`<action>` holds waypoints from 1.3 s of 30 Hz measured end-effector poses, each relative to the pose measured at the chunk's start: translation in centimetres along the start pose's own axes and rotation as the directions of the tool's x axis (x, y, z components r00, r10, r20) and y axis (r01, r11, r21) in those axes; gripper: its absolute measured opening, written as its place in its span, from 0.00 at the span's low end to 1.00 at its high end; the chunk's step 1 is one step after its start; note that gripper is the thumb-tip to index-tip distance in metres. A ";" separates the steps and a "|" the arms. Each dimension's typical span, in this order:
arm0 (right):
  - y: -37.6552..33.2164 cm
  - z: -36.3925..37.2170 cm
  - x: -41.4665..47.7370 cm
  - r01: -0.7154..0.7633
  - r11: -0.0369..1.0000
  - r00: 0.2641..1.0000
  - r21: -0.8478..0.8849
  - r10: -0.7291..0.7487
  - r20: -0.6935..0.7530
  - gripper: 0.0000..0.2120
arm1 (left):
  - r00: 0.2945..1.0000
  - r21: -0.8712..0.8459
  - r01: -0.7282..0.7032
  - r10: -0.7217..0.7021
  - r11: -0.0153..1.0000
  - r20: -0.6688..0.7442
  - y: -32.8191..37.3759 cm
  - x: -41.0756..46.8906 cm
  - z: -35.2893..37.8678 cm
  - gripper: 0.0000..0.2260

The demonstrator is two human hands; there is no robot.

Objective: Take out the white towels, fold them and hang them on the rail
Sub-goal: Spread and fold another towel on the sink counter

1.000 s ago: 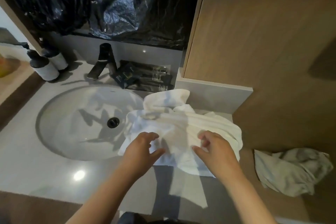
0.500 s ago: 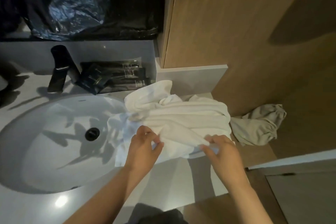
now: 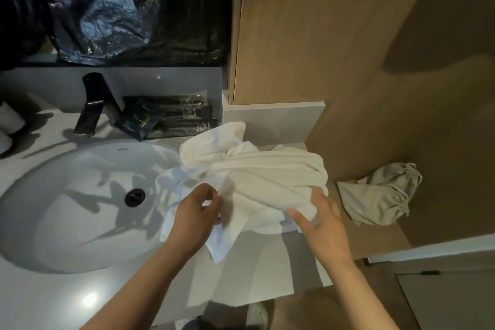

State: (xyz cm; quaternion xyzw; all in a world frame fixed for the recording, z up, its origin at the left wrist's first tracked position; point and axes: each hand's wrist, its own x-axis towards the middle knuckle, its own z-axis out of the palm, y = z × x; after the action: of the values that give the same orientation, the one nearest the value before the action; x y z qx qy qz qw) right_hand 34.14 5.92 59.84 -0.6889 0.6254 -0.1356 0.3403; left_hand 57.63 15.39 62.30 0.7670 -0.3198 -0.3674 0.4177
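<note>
Grey bench [image 3: 254, 270] with a round sink [image 3: 53, 209] at the left lies under me. On its right part, a little over the sink rim, the white towel [image 3: 262, 177] lies in a crumpled heap. My left hand [image 3: 197, 217] pinches a thin edge of it, and my right hand [image 3: 321, 222] grips a fold at the near right side. I think I must first find two corners of one edge, then lift, so the cloth opens flat for folding.
</note>
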 end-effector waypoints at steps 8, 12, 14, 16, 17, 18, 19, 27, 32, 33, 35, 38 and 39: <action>-1.7 -2.4 2.0 -0.012 0.975 0.994 0.223 -0.013 0.106 0.23 | 0.999 -0.003 -0.004 0.004 1.000 -0.048 0.7 -1.0 -0.5 0.07; -4.8 -5.0 1.7 0.134 0.944 0.991 0.300 -0.137 -0.010 0.07 | 0.992 -0.107 -0.074 0.063 0.992 -0.105 2.6 -1.2 -0.9 0.08; -6.8 -6.2 1.4 0.212 0.913 0.977 0.350 -0.195 -0.084 0.05 | 0.986 -0.120 -0.123 0.107 0.985 -0.130 3.9 -1.1 -1.5 0.08; -8.8 -7.3 1.0 0.243 0.890 0.970 0.387 -0.212 -0.121 0.04 | 0.978 -0.137 -0.154 0.131 0.979 -0.161 5.1 -0.9 -2.2 0.07; -9.8 -7.8 0.9 0.255 0.882 0.967 0.396 -0.221 -0.129 0.02 | 0.972 -0.171 -0.182 0.151 0.968 -0.179 5.8 -0.8 -2.6 0.07; -10.6 -8.3 0.9 0.266 0.877 0.964 0.401 -0.231 -0.134 0.05 | 0.967 -0.201 -0.212 0.175 0.956 -0.186 6.3 -0.7 -2.9 0.08; -11.4 -8.7 0.9 0.281 0.870 0.959 0.405 -0.243 -0.143 0.09 | 0.961 -0.217 -0.242 0.203 0.946 -0.188 6.8 -0.6 -3.2 0.08; -16.7 -11.5 0.6 0.401 0.802 0.916 0.442 -0.354 -0.188 0.09 | 0.919 -0.220 -0.369 0.319 0.903 -0.233 9.4 0.1 -5.6 0.12; -18.0 -11.6 0.6 0.350 0.831 0.935 0.433 -0.337 -0.109 0.11 | 0.917 -0.182 -0.365 0.319 0.913 -0.240 9.0 0.1 -5.8 0.09; -18.0 -11.7 0.7 0.331 0.837 0.941 0.435 -0.327 -0.087 0.12 | 0.920 -0.179 -0.357 0.312 0.917 -0.238 8.8 0.1 -5.8 0.09; -17.8 -12.1 0.9 0.320 0.822 0.944 0.471 -0.319 -0.085 0.11 | 0.922 -0.195 -0.356 0.310 0.914 -0.233 8.6 0.1 -5.8 0.09; -17.2 -11.7 1.4 0.328 0.773 0.941 0.543 -0.320 -0.112 0.08 | 0.916 -0.233 -0.379 0.327 0.896 -0.231 9.1 0.2 -5.8 0.11; -17.3 -11.2 1.6 0.279 0.801 0.952 0.530 -0.304 -0.041 0.09 | 0.914 -0.239 -0.384 0.331 0.892 -0.234 9.2 0.3 -5.7 0.10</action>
State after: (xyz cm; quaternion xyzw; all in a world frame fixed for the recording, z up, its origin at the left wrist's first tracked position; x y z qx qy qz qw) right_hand 40.92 0.78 78.68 -0.6588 0.4423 -0.3376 0.5063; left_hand 60.86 13.36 72.49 0.6590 -0.3598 -0.2518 0.6107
